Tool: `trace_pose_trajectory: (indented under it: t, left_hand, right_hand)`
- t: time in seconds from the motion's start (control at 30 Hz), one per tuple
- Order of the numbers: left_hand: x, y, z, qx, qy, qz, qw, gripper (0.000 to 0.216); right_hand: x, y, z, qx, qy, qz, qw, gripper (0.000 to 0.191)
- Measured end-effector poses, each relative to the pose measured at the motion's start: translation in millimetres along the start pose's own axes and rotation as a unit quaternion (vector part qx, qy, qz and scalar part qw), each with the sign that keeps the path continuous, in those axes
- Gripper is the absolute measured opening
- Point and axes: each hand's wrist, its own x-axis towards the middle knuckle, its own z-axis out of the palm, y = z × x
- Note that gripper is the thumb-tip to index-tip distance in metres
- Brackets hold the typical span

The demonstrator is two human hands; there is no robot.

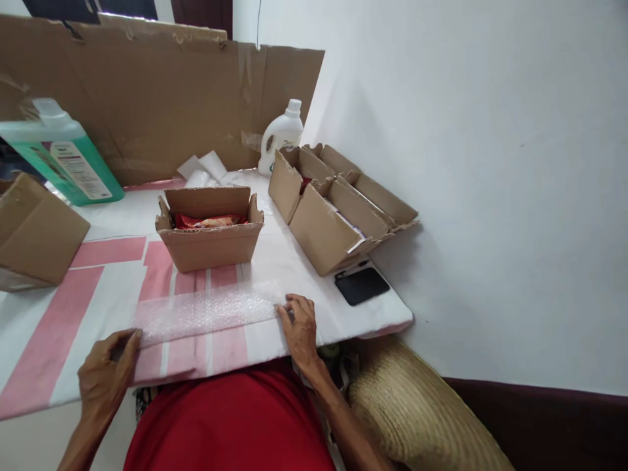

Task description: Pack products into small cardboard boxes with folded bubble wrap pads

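A strip of clear bubble wrap (209,313) lies flat near the front edge of the table (59,327), which has a white and pink striped cover. My left hand (105,379) pinches the strip's left end. My right hand (299,327) presses its curled fingers on the strip's right end. Behind the strip stands a small open cardboard box (210,245) holding a red packet (209,222).
Two more open cardboard boxes (338,209) sit at the right, with a black phone (362,285) in front of them. A white bottle (280,137) stands at the back, a green bottle (63,157) and another box (34,235) at left. A woven straw object (417,405) lies below the table's right corner.
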Motion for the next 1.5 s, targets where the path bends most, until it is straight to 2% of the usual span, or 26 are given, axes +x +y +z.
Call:
trace_pose_trajectory:
  t: [0.3,0.37,0.43,0.47,0.5,0.57,0.63,0.73,0.83,0.93,1.03,1.17,1.33,1.5]
  left_hand:
    - [3,4,16,0.059,0.076,0.034,0.995,0.057]
    - [-2,10,17,0.056,0.139,0.065,0.986,0.062]
    - [-11,19,22,0.060,0.203,0.139,0.968,0.063]
    - [-16,25,27,0.064,0.205,0.196,0.957,0.061]
    - [-21,30,34,0.067,0.182,0.264,0.945,0.060]
    - [-30,38,52,0.077,0.095,0.392,0.912,0.062]
    - [-34,41,71,0.095,0.036,0.453,0.886,0.069]
    - [-33,37,89,0.136,0.015,0.431,0.892,0.074]
    - [-29,33,91,0.161,-0.011,0.399,0.903,0.075]
    - [-31,40,85,0.148,-0.011,0.378,0.914,0.075]
    - [-33,49,78,0.147,-0.016,0.347,0.926,0.079]
    - [-27,46,71,0.160,-0.019,0.313,0.936,0.085]
    - [-7,23,51,0.207,-0.020,0.243,0.948,0.085]
    - [5,-9,28,0.222,-0.056,0.252,0.940,0.090]
  right_hand:
    - [4,-3,1,-0.037,0.033,0.013,0.999,0.025]
    - [3,-12,-2,-0.042,0.062,0.025,0.997,0.025]
    - [0,-33,0,-0.045,0.078,0.002,0.996,0.034]
    - [-3,-48,3,-0.037,0.061,-0.040,0.997,0.042]
    - [-5,-64,9,-0.025,0.024,-0.095,0.995,0.050]
    - [-10,-99,25,0.009,-0.095,-0.235,0.967,0.070]
    - [-10,-126,43,0.002,-0.207,-0.281,0.937,0.083]
    - [-6,-140,64,-0.023,-0.289,-0.265,0.920,0.093]
    - [-1,-122,69,-0.036,-0.293,-0.234,0.926,0.098]
    - [0,-88,59,-0.067,-0.280,-0.187,0.939,0.095]
    - [3,-53,39,-0.124,-0.251,-0.109,0.954,0.090]
    - [7,-22,15,-0.181,-0.247,-0.043,0.951,0.088]
    - [5,-11,15,-0.176,-0.228,-0.059,0.956,0.088]
    - [5,-3,21,-0.176,-0.215,-0.091,0.956,0.086]
